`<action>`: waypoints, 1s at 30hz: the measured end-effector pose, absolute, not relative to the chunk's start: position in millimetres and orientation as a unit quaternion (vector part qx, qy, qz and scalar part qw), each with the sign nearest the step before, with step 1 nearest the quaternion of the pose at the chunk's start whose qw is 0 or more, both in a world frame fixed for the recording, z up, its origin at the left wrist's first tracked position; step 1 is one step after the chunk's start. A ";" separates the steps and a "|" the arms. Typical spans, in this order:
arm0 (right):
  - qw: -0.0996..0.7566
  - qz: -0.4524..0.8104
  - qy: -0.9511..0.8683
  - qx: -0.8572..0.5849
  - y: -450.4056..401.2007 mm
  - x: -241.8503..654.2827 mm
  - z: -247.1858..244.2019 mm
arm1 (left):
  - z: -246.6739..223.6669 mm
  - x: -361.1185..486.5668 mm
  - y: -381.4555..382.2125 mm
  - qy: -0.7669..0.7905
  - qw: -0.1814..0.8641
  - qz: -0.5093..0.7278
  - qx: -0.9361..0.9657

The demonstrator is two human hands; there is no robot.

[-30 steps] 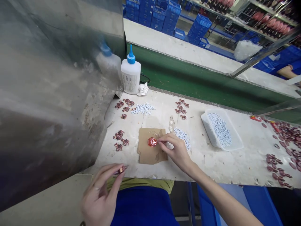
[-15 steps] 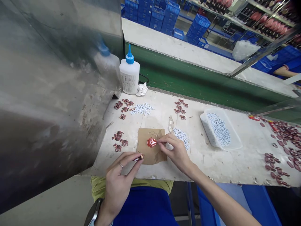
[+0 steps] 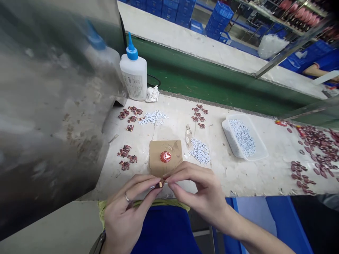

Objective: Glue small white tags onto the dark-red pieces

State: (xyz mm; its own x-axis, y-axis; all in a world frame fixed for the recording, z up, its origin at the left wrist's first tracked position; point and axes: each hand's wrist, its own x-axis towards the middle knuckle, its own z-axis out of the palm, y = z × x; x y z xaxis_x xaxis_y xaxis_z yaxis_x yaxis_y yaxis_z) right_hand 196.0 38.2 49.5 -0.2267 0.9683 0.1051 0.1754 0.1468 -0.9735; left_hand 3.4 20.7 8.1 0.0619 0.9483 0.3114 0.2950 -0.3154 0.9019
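Near the table's front edge, my left hand (image 3: pixel 129 208) pinches a small dark brown piece (image 3: pixel 159 185) with a tan end between thumb and fingertips. My right hand (image 3: pixel 198 190) meets it from the right, thumb and forefinger pressed together at the piece; what they hold is too small to name. Just beyond the hands lies a brown cardboard square (image 3: pixel 154 163) with a round, glossy red blob (image 3: pixel 165 156) on it. Heaps of small white-and-blue bits (image 3: pixel 200 151) and clusters of brown pieces (image 3: pixel 124 151) lie around the cardboard.
A white bottle with a blue nozzle (image 3: pixel 134 77) stands at the back left by crumpled tissue (image 3: pixel 152 94). A metal panel (image 3: pixel 58 106) rises at left. Right of centre is a clear tub (image 3: pixel 261 151) of bits. Another person's arm (image 3: pixel 315 71) shows at far right.
My right hand has come away from the red blob, moving toward me and left to the brown piece in my left hand. The camera view has shifted slightly.
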 end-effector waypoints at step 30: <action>0.334 0.526 -0.641 -0.448 56.7 195.1 57.2 | 7.5 -2.3 5.5 0.563 0.329 0.484 0.584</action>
